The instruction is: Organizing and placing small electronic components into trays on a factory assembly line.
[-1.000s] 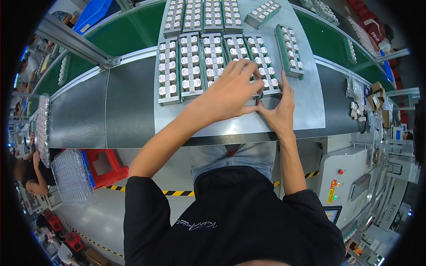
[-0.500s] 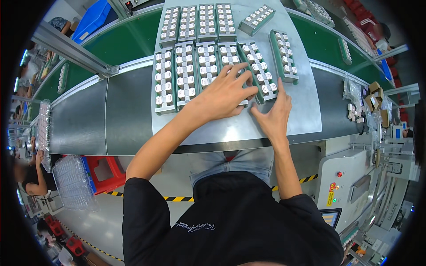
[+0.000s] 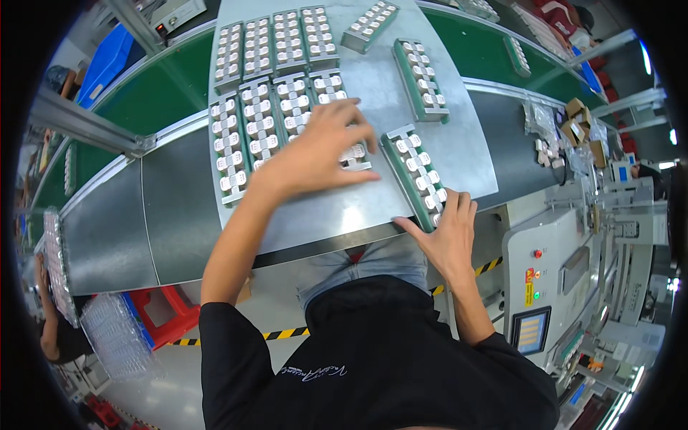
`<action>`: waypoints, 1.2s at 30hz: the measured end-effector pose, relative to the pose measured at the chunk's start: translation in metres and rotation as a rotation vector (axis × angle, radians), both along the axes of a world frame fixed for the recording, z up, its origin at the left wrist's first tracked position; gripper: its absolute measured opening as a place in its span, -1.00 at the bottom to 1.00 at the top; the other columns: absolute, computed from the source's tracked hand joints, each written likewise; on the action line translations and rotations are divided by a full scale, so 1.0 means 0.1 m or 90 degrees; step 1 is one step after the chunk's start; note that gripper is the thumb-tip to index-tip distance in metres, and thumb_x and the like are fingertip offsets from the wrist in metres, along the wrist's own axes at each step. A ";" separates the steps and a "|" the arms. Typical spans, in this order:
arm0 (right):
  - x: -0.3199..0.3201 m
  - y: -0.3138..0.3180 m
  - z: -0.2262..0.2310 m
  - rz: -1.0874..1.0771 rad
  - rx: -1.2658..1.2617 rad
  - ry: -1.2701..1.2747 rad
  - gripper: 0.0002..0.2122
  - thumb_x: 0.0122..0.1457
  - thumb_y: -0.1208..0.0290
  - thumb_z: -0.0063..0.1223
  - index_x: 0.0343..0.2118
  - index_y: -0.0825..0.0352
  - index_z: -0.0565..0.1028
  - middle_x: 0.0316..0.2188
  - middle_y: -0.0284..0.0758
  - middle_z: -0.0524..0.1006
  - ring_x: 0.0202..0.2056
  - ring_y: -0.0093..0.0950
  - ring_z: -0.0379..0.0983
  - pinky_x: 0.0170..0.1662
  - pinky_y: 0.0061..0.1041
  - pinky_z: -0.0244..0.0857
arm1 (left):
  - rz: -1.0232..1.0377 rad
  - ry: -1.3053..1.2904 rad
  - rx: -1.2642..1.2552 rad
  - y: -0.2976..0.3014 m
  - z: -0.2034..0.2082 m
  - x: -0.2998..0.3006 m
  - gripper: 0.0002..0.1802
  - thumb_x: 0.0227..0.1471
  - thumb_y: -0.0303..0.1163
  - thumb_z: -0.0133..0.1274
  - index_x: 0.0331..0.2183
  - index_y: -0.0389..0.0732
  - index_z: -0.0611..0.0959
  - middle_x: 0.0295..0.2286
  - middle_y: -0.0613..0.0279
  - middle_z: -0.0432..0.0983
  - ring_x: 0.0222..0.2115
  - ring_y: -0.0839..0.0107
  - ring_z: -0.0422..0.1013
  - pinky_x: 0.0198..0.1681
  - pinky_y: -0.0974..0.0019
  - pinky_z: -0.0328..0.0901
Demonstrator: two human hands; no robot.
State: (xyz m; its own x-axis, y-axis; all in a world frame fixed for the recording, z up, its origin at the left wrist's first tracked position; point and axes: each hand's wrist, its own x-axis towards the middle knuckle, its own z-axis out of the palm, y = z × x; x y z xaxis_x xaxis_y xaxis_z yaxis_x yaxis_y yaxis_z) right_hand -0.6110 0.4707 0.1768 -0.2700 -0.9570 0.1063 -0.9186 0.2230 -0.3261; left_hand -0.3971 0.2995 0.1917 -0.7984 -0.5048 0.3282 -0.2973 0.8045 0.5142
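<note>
A long green fixture with grey metal end blocks, carrying a row of white-capped parts (image 3: pixel 420 172), lies slanted at the near right of the metal-topped work surface (image 3: pixel 308 222). My right hand (image 3: pixel 451 233) is closed round its near end, thumb on one side and fingers on the other. My left hand (image 3: pixel 319 147) hovers over another filled fixture (image 3: pixel 330 84) in the near row, fingers spread and holding nothing; it hides much of that fixture. Left of it stand more such fixtures (image 3: pixel 228 147) side by side, with a second row (image 3: pixel 289 43) behind.
Two more fixtures lie apart at the right, one upright-angled (image 3: pixel 421 79) and one tilted (image 3: pixel 370 27) at the back. Green conveyor belt (image 3: pixel 168 82) runs behind. Plastic bags and small boxes (image 3: pixel 579 130) sit at the right, above a grey machine (image 3: pixel 548 251). A red stool (image 3: pixel 166 315) stands lower left.
My right hand has drawn one fixture out of the near row, toward me and the table's front edge. My left hand has come away from it and its fingers have spread. The view has shifted.
</note>
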 end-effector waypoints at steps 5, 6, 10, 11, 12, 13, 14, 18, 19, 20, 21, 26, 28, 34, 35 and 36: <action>-0.10 0.19 -0.07 -0.006 -0.029 -0.038 -0.37 -0.18 0.36 0.40 -0.06 0.50 0.29 -0.10 -0.04 0.29 -0.11 -0.03 0.28 -0.08 -0.19 0.26 | 0.175 0.247 0.106 -0.53 0.11 0.76 -0.77 0.01 -0.37 0.14 -0.25 -0.25 0.60 -0.21 0.21 0.53 -0.08 0.35 0.39 0.05 0.28 0.18; -0.11 0.25 -0.06 -0.001 -0.021 -0.075 -0.38 -0.17 0.37 0.39 -0.06 0.49 0.29 -0.04 -0.03 0.28 -0.11 -0.04 0.33 -0.10 -0.20 0.28 | 0.261 0.317 0.108 -0.67 0.03 1.03 -0.78 0.09 -0.39 0.06 -0.24 -0.29 0.60 -0.21 0.20 0.54 -0.13 0.39 0.41 0.01 0.33 0.23; -0.21 0.55 0.08 -0.064 0.061 -0.233 -0.42 -0.15 0.37 0.36 -0.08 0.44 0.30 -0.22 -0.05 0.49 -0.23 -0.10 0.46 -0.17 -0.28 0.33 | 0.554 0.516 -0.018 -1.28 -0.75 2.23 -0.74 0.23 -0.38 -0.09 -0.14 -0.33 0.55 -0.22 0.10 0.55 -0.16 0.35 0.47 -0.03 0.30 0.31; -0.24 0.61 0.12 -0.079 0.053 -0.248 -0.43 -0.16 0.32 0.39 -0.11 0.45 0.34 -0.37 -0.12 0.52 -0.30 -0.22 0.49 -0.19 -0.37 0.32 | 0.607 0.535 -0.005 -1.35 -0.99 2.56 -0.75 0.22 -0.39 -0.10 -0.15 -0.33 0.55 -0.21 0.08 0.55 -0.17 0.33 0.48 -0.02 0.31 0.31; -0.32 0.67 0.14 -0.113 0.044 -0.241 -0.43 -0.16 0.32 0.39 -0.11 0.45 0.34 -0.37 -0.12 0.52 -0.30 -0.22 0.49 -0.19 -0.37 0.32 | 0.622 0.528 -0.014 -1.34 -1.16 2.61 -0.75 0.22 -0.41 -0.10 -0.15 -0.34 0.55 -0.22 0.07 0.55 -0.20 0.34 0.47 -0.03 0.30 0.31; -0.38 0.75 0.16 -0.107 0.056 -0.338 -0.43 -0.17 0.30 0.40 -0.12 0.45 0.36 -0.35 -0.12 0.52 -0.28 -0.26 0.49 -0.18 -0.38 0.32 | 0.604 0.545 -0.042 -1.32 -1.34 2.76 -0.75 0.22 -0.41 -0.11 -0.15 -0.35 0.54 -0.23 0.07 0.55 -0.21 0.33 0.47 -0.04 0.32 0.31; -0.47 0.86 0.18 -0.114 0.065 -0.428 -0.42 -0.17 0.27 0.41 -0.13 0.45 0.38 -0.33 -0.11 0.51 -0.27 -0.31 0.49 -0.16 -0.40 0.32 | 0.646 0.483 -0.041 -1.28 -1.40 2.68 -0.74 0.23 -0.40 -0.12 -0.15 -0.35 0.54 -0.25 0.07 0.55 -0.21 0.32 0.47 -0.05 0.33 0.30; -0.96 1.28 0.46 -0.308 -0.021 -0.591 -0.35 -0.19 0.25 0.46 -0.02 0.41 0.42 -0.26 -0.36 0.49 -0.21 -0.57 0.40 -0.11 -0.57 0.27 | 0.644 0.431 0.007 -1.16 -1.32 2.45 -0.70 0.24 -0.35 -0.13 -0.12 -0.38 0.51 -0.25 0.01 0.54 -0.20 0.28 0.45 -0.03 0.28 0.29; -1.10 1.40 0.58 -0.369 -0.066 -0.540 -0.31 -0.21 0.21 0.47 0.00 0.41 0.41 -0.29 -0.38 0.51 -0.27 -0.58 0.43 -0.18 -0.59 0.29 | 0.661 0.424 0.005 -1.17 -1.34 2.53 -0.68 0.24 -0.35 -0.14 -0.12 -0.40 0.50 -0.25 -0.01 0.54 -0.20 0.27 0.45 -0.02 0.27 0.29; -1.28 1.51 0.62 -0.445 -0.119 -0.360 -0.29 -0.20 0.14 0.45 0.01 0.42 0.41 -0.37 -0.39 0.53 -0.36 -0.60 0.45 -0.28 -0.61 0.31 | 0.664 0.435 0.029 -1.16 -1.33 2.52 -0.68 0.24 -0.35 -0.14 -0.11 -0.40 0.50 -0.24 -0.01 0.54 -0.20 0.26 0.45 -0.02 0.27 0.29; -1.53 1.65 0.70 -0.505 -0.138 -0.335 -0.28 -0.19 0.11 0.43 0.01 0.43 0.41 -0.40 -0.37 0.53 -0.40 -0.60 0.45 -0.33 -0.61 0.31 | 0.673 0.433 0.040 -1.15 -1.33 2.49 -0.67 0.23 -0.35 -0.14 -0.11 -0.40 0.50 -0.24 -0.01 0.54 -0.20 0.26 0.45 -0.02 0.27 0.29; -2.81 2.25 0.84 -0.775 -0.158 -0.064 -0.52 -0.23 0.04 0.37 -0.41 0.41 0.56 -0.62 -0.26 0.55 -0.60 -0.46 0.48 -0.46 -0.49 0.33 | 0.676 0.429 0.059 -1.15 -1.32 2.47 -0.67 0.24 -0.33 -0.14 -0.08 -0.34 0.51 -0.23 0.05 0.55 -0.20 0.30 0.46 -0.12 0.29 0.32; -3.29 2.46 0.75 -0.830 -0.131 -0.010 -0.54 -0.26 0.02 0.35 -0.50 0.41 0.58 -0.64 -0.23 0.55 -0.60 -0.41 0.50 -0.45 -0.46 0.34 | 0.665 0.427 0.065 -1.15 -1.32 2.50 -0.67 0.24 -0.32 -0.14 -0.08 -0.33 0.51 -0.22 0.06 0.55 -0.21 0.31 0.46 -0.15 0.32 0.32; -3.92 2.59 0.59 -0.945 0.014 -0.005 -0.56 -0.30 0.01 0.30 -0.59 0.39 0.61 -0.61 -0.19 0.58 -0.56 -0.33 0.54 -0.40 -0.39 0.38 | 0.674 0.420 0.092 -1.14 -1.30 2.52 -0.66 0.24 -0.32 -0.15 -0.07 -0.35 0.49 -0.23 0.04 0.50 -0.20 0.29 0.45 -0.17 0.26 0.40; -4.00 2.60 0.54 -0.947 0.017 -0.004 -0.56 -0.30 0.01 0.30 -0.59 0.39 0.61 -0.61 -0.19 0.58 -0.56 -0.33 0.54 -0.40 -0.39 0.38 | 0.675 0.431 0.110 -1.13 -1.29 2.49 -0.66 0.24 -0.32 -0.15 -0.07 -0.35 0.49 -0.23 0.05 0.50 -0.21 0.29 0.45 -0.17 0.27 0.41; -4.05 2.58 0.50 -0.935 0.042 0.034 -0.55 -0.30 0.01 0.30 -0.55 0.40 0.62 -0.55 -0.16 0.59 -0.51 -0.31 0.56 -0.38 -0.38 0.39 | 0.678 0.441 0.126 -1.11 -1.28 2.46 -0.65 0.23 -0.31 -0.15 -0.07 -0.35 0.48 -0.23 0.06 0.51 -0.22 0.30 0.45 -0.18 0.28 0.41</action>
